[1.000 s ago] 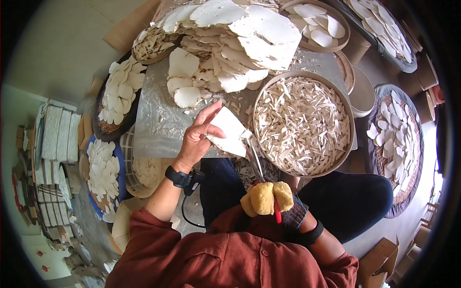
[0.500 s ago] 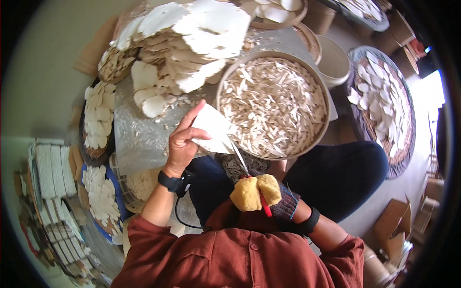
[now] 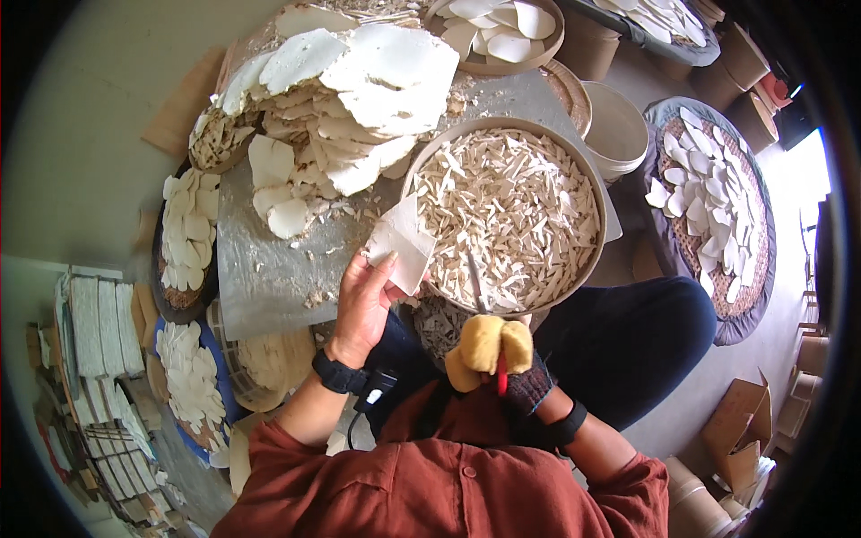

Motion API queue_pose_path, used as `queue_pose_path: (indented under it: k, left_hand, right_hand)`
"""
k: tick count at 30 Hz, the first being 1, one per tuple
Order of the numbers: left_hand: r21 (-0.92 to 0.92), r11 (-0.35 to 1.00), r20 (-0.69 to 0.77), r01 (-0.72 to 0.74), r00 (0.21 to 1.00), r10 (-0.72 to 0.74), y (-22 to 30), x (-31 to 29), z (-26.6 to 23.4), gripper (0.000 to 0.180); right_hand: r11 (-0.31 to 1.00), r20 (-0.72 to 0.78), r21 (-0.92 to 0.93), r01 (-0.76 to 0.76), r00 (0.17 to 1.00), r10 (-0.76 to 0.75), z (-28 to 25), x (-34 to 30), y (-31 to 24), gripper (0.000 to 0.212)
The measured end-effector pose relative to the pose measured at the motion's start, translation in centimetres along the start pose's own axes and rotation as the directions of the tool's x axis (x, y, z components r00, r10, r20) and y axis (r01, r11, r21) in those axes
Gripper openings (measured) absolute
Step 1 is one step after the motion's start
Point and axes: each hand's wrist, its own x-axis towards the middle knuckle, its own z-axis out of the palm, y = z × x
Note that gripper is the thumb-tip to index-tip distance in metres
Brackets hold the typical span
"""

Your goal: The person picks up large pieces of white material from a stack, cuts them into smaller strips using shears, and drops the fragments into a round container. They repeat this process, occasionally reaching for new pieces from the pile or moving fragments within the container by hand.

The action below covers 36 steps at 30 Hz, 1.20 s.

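Observation:
My left hand (image 3: 363, 298) is bare and pinches a thin, flat white piece (image 3: 401, 244) with angular edges, close to the near-left rim of a round tray (image 3: 599, 215). On my right hand (image 3: 527, 386) is a dark knit glove, with thick yellow padding (image 3: 489, 345) about the fingers. That hand grips scissors, whose red handle (image 3: 502, 380) shows below the padding. The scissors' blades (image 3: 475, 282) look closed and point over the tray, apart from the white piece. Small white strips (image 3: 511, 211) fill the tray.
A tall stack of white slabs (image 3: 359, 99) stands at the far left of the metal-grey table (image 3: 256, 287). Beyond the tray are a pale bucket (image 3: 617, 130) and another tray of white pieces (image 3: 502, 27). Covered baskets of pieces (image 3: 708, 197) stand at both sides.
The white piece has turned and tilted in my left hand. The scissors have come away from its edge, swinging right over the tray, and their blades have closed.

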Motion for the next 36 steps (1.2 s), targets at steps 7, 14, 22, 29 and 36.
queue_pose_path:
  k: [7, 14, 22, 29, 36]
  left_hand:
    - [0.248, 0.969, 0.037, -0.001, 0.999, -0.009, 1.4, -1.4, 0.4, 0.053]
    - [0.371, 0.917, 0.201, 0.146, 0.952, -0.232, 2.2, -2.8, -0.1, 0.052]
    - [0.228, 0.974, -0.088, 0.015, 0.996, 0.005, -0.1, -2.0, -0.8, 0.051]
    - [0.117, 0.990, -0.171, -0.079, 0.980, 0.098, -3.1, -1.8, 1.0, 0.054]
    - [0.210, 0.975, -0.044, 0.072, 0.997, -0.064, -1.3, -1.6, 0.3, 0.066]
  right_hand:
    - [0.676, -0.073, -0.719, -0.161, 0.985, 0.156, -0.5, -1.6, 0.4, 0.029]
    - [0.971, 0.042, 0.197, -0.138, 0.990, 0.133, -0.3, -0.5, 0.0, 0.033]
    - [0.858, -0.011, -0.511, -0.041, 0.999, 0.041, 0.2, -0.8, 0.1, 0.034]
    - [-0.161, 0.123, -0.979, 0.128, 0.992, 0.041, -0.6, -1.2, 0.2, 0.045]
    - [0.048, -0.080, -0.996, -0.077, 0.995, -0.065, 1.2, -0.7, -0.2, 0.043]
